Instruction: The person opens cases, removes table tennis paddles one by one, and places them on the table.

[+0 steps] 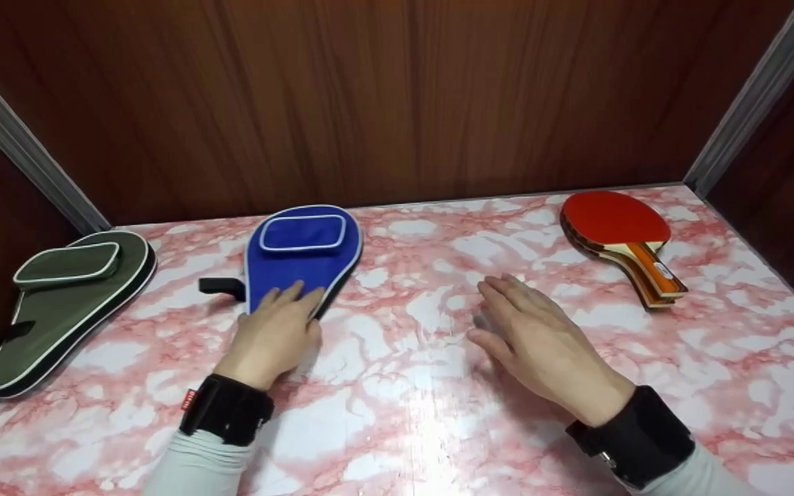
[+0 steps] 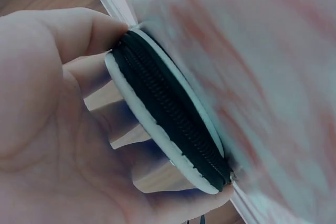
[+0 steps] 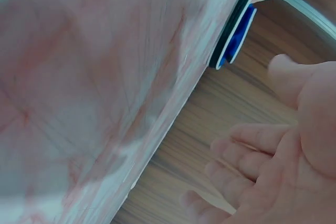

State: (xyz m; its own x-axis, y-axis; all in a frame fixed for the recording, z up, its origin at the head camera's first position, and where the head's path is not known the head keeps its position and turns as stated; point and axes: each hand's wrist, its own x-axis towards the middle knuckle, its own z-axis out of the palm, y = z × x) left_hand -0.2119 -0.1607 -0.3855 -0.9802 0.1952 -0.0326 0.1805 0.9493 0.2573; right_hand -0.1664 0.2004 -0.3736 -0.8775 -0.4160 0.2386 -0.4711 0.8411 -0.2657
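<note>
Blue table tennis paddle case (image 1: 300, 265), white piping: lies flat on the tabletop, left of centre towards the back, rounded end to the rear panel, narrow end to the person. White-edged pocket (image 1: 302, 233) on the upper face, at the rounded end. Black strap (image 1: 221, 284) projecting from the left edge. Black zip (image 2: 165, 108) along the side, its teeth visible at the narrow end.

Left hand (image 1: 274, 337): grips the narrow end of the blue case from above, thumb at one edge, little finger at the other.

Right hand (image 1: 542, 344): released, fingers extended, palm turned inward; held above the tabletop, between the blue case and the paddles.

Two table tennis paddles (image 1: 617, 220): stacked at the right rear, the upper one red face up, the lower mostly hidden; orange-striped handles (image 1: 653, 270) angled towards the person and to the right.

Olive-green paddle case (image 1: 59, 310), white piping: flat at the far left, well apart from the paddles, slanted, narrow end nearest the person. Pocket (image 1: 68, 263) on top; black tab (image 1: 16, 331) at the left edge.

Tabletop (image 1: 397, 331): pink-and-white marbled pattern.

Rear panel (image 1: 397, 103): dark brown wood grain.

Black wristbands (image 1: 228, 411), one per wrist, over pale sleeves (image 1: 197, 465); red tag (image 1: 189, 399) beside the left band.
</note>
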